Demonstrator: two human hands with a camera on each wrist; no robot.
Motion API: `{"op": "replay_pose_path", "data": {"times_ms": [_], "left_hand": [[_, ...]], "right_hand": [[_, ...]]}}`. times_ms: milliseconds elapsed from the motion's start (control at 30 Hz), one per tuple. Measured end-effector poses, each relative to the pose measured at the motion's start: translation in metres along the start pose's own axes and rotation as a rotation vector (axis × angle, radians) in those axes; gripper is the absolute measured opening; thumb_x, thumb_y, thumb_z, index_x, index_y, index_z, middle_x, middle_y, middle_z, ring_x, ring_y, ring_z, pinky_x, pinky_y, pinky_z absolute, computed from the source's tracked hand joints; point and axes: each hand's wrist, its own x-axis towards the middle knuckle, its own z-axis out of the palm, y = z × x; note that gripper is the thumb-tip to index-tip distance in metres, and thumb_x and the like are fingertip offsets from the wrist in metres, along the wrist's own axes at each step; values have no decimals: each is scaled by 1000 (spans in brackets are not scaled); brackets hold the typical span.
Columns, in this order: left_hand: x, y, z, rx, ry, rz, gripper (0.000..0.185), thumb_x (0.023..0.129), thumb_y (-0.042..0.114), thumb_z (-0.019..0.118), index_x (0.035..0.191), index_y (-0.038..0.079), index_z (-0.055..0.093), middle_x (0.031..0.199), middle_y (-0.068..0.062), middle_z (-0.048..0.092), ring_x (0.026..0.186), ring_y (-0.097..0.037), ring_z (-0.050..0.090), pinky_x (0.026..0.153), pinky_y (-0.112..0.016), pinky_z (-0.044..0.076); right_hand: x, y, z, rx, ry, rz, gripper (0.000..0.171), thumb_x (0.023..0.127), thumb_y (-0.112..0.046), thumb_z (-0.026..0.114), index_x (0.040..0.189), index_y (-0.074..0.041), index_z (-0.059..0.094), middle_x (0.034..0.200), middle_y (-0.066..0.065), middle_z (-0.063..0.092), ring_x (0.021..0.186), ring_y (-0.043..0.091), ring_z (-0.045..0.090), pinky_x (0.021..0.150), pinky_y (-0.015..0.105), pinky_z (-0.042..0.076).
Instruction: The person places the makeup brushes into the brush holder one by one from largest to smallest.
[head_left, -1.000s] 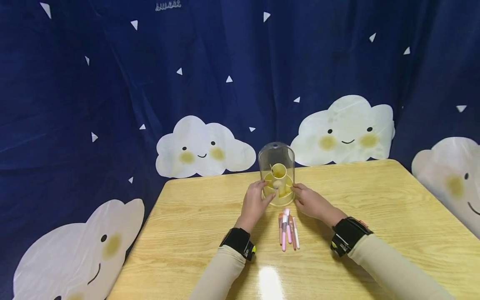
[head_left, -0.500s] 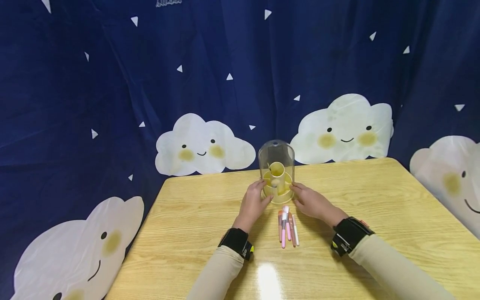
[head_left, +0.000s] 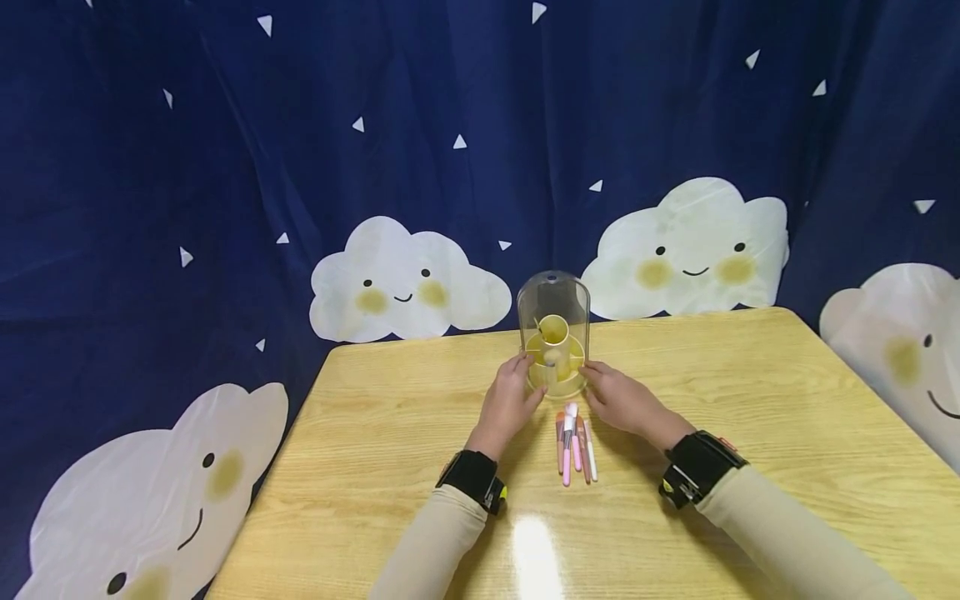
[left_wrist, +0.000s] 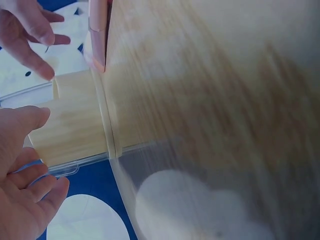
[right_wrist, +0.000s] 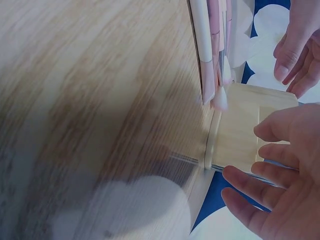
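Observation:
A yellow brush holder [head_left: 555, 377] under a clear dome cover [head_left: 553, 304] stands on the wooden table [head_left: 750, 400]. My left hand [head_left: 516, 385] is at its left side and my right hand [head_left: 606, 390] at its right. Both have relaxed fingers at the base, touching it or nearly so. In the left wrist view my left hand [left_wrist: 25, 190] lies beside the holder's base [left_wrist: 75, 125], with my right hand [left_wrist: 27, 35] beyond. The right wrist view shows my right hand [right_wrist: 280, 185] against the base [right_wrist: 240, 130]. Several pink and white makeup brushes [head_left: 573, 440] lie just in front of the holder.
A dark blue curtain [head_left: 225, 167] printed with white clouds hangs behind and around the table. The table's far edge [head_left: 450, 343] runs just behind the holder. Bare wood spreads to the left and right of my hands.
Both hands stay at the holder's sides. Only the head view has tilted slightly, shifting everything up in the frame.

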Motion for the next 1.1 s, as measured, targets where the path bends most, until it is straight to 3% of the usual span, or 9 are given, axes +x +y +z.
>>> {"op": "replay_pose_path", "data": {"times_ms": [367, 533, 733, 933, 1100], "left_hand": [[-7, 11, 1, 81, -37, 36, 54, 95, 30, 72, 138, 2, 56, 151, -23, 47, 140, -30, 47, 109, -36, 46], [-7, 16, 0, 102, -17, 70, 49, 95, 30, 73, 134, 4, 59, 149, -23, 50, 138, -32, 49, 109, -38, 45], [-7, 18, 3, 107, -19, 84, 46, 96, 30, 72, 135, 9, 61, 147, -22, 51, 137, -34, 50, 106, -43, 49], [-9, 20, 1, 158, -10, 92, 47, 96, 32, 71, 138, 13, 60, 142, -19, 57, 131, -32, 55, 101, -45, 52], [-10, 23, -2, 194, -8, 109, 55, 96, 33, 71, 141, 6, 56, 139, -16, 60, 127, -29, 58, 98, -42, 54]], "right_hand": [[-4, -4, -2, 16, -31, 11, 43, 96, -4, 59, 134, 16, 54, 140, 37, 50, 128, 49, 53, 104, 57, 46], [-3, -4, -2, 24, -34, 15, 45, 96, -4, 61, 135, 16, 53, 141, 36, 50, 129, 49, 52, 104, 57, 46], [-4, -3, -2, 36, 15, -1, 45, 94, -3, 62, 135, 15, 54, 139, 34, 53, 128, 48, 54, 104, 56, 46], [-6, -5, -5, 100, 88, 4, 48, 94, 1, 61, 138, 15, 51, 136, 33, 57, 106, 40, 68, 89, 50, 56], [-5, -7, -4, 148, 104, 36, 52, 94, 1, 60, 142, 15, 46, 137, 32, 57, 94, 32, 69, 79, 44, 59]]}}
